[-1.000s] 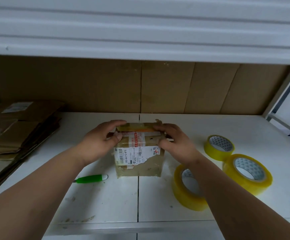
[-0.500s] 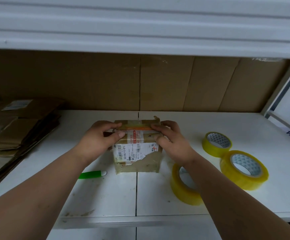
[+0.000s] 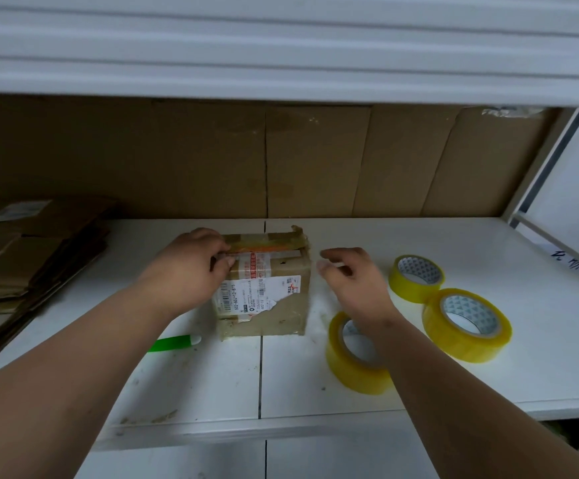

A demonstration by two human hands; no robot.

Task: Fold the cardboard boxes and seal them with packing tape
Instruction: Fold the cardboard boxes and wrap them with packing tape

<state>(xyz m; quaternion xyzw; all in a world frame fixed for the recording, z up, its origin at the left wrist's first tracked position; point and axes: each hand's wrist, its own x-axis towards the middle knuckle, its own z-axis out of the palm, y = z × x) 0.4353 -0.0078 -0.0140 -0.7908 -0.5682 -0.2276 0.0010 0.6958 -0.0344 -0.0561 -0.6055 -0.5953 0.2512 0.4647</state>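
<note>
The left hand (image 3: pixel 184 271) is gripping the cardboard box (image 3: pixel 263 288) at its top left edge; the right hand (image 3: pixel 353 281) is hovering just beside its right edge, fingers loosely curled, holding nothing.

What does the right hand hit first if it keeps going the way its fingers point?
Probably the cardboard box. The right hand hovers apart from the box's right side, fingers aimed left and slightly away; depth is unclear, so they could pass over its top edge.

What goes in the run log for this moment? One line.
left hand: holds box top edge | right hand: off box, empty | tape rolls: untouched on shelf
</note>
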